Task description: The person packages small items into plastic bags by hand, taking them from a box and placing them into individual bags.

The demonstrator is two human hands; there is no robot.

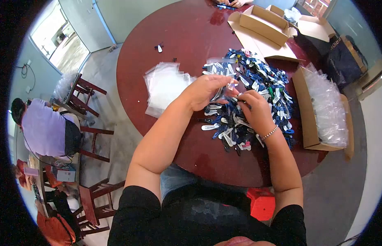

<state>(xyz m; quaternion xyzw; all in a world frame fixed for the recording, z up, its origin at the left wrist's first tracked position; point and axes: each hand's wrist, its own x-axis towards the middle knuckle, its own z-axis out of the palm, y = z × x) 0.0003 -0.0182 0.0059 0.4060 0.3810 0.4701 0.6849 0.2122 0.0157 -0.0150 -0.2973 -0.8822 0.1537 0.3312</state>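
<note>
My left hand (204, 91) is closed around a clear plastic bag (219, 62), which has some snap hair clips inside. Just right of it, my right hand (256, 111) wears a beaded bracelet, its thumb and fingers bent together close to the bag. What those fingertips pinch is too small to make out. Beneath and beyond both hands spreads a heap of snap hair clips (281, 97), mostly dark blue, black and white. A loose stack of flat clear bags (164, 88) lies left of my left hand.
On the round dark red table (137, 53), a cardboard box (302, 117) of clear bags (328, 108) stands right. Open cardboard boxes (263, 26) lie at the back. A co-worker's hands (238, 3) show at the far edge. People sit left, near wooden stools (92, 151).
</note>
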